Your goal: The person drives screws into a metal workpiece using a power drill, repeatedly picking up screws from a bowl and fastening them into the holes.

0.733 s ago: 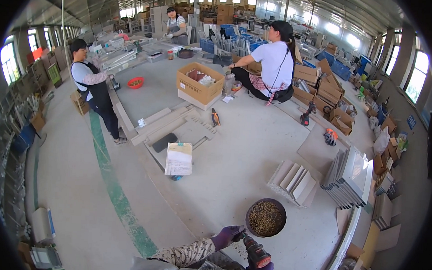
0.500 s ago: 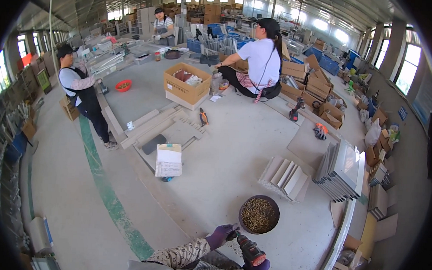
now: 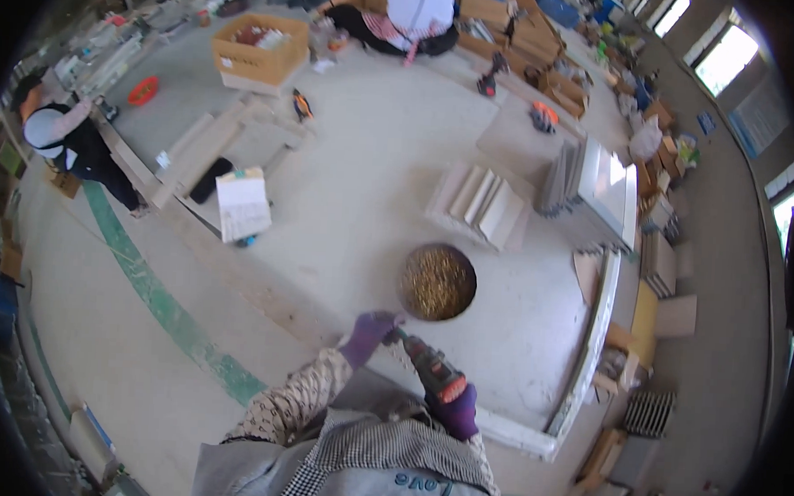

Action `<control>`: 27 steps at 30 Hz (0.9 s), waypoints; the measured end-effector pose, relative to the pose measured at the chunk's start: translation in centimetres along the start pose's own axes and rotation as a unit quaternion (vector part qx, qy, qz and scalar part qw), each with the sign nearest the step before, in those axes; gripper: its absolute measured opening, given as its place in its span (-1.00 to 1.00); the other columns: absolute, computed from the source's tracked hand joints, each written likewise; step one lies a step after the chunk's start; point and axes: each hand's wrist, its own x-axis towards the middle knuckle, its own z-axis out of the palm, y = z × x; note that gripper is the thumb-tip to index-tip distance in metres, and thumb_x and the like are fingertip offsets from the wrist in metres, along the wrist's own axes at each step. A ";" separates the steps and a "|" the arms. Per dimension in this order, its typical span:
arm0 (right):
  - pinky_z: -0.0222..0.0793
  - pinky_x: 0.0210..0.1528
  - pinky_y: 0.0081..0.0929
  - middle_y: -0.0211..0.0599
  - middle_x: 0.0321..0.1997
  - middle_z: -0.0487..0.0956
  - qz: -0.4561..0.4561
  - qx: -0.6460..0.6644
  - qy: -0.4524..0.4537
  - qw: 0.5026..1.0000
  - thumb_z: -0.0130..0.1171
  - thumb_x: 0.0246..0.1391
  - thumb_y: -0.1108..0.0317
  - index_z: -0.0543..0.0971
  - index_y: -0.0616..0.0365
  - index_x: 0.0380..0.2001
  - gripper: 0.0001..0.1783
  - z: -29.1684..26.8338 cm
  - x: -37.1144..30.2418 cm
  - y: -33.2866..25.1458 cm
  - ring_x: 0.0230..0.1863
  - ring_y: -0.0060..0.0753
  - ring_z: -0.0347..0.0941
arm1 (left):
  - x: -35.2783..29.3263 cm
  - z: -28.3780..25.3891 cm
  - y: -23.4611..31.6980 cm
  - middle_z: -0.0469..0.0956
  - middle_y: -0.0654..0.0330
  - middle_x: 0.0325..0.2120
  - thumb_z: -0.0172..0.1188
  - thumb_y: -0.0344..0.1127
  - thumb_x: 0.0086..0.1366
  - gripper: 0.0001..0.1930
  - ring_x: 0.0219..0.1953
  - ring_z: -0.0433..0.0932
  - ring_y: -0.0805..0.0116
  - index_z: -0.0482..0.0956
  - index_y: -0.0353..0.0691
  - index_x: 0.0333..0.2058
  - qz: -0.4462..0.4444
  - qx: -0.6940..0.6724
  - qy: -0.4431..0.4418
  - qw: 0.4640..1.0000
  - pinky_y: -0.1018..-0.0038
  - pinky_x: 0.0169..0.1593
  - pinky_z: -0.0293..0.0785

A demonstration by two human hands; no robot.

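In my purple-gloved right hand is a cordless drill, dark with a red part at its back, its nose pointing up and left. My left hand, also gloved in purple, is closed close by the drill's tip. Whatever its fingers pinch there is too small and blurred to name. Just beyond the tip stands a dark round bowl full of small brass-coloured pieces, which look like screws. Neither hand touches the bowl.
Stacked pale panels and a larger stack of framed panels stand at right. A paper pad lies left, orange-handled pliers farther back. Beyond are a cardboard box, another drill, a seated person and a standing person.
The view has tipped downward and turned, so the bowl, panels and hands sit higher and farther left. More of my apron shows. Both hands stay together at the drill.
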 end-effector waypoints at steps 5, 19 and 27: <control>0.50 -0.32 -0.31 -0.33 -0.26 0.62 -0.002 -0.061 -0.007 0.998 0.15 -0.05 0.23 0.57 -0.27 -0.12 -0.66 -5.0 0.7 -3.8 -0.32 -0.17 0.57 | 1.2 -0.1 0.2 0.57 0.26 -0.54 0.18 -0.25 0.29 -0.82 -0.62 0.45 0.55 0.62 -0.26 -0.33 -0.012 -0.070 -0.003 0.997 0.59 -0.55 0.36; 0.47 -0.29 -0.46 -0.25 -0.37 0.64 0.073 0.317 0.085 0.942 0.42 -0.18 0.27 0.59 0.13 -0.17 -0.57 -9.5 -1.1 -5.5 -0.41 -0.36 0.59 | 0.1 2.3 3.1 0.44 0.37 -0.71 0.19 -0.15 0.30 -0.76 -0.73 0.28 0.67 0.60 -0.23 -0.34 -0.103 0.032 -0.054 0.993 0.69 -0.62 0.11; 0.47 -0.29 -0.50 -0.26 -0.36 0.64 0.056 0.290 0.065 0.953 0.42 -0.20 0.28 0.59 0.15 -0.17 -0.55 -10.8 -0.7 -5.3 -0.39 -0.36 0.60 | 0.7 2.3 3.8 0.42 0.37 -0.72 0.21 -0.15 0.30 -0.74 -0.72 0.25 0.68 0.58 -0.27 -0.30 -0.115 -0.001 -0.057 0.992 0.71 -0.61 0.10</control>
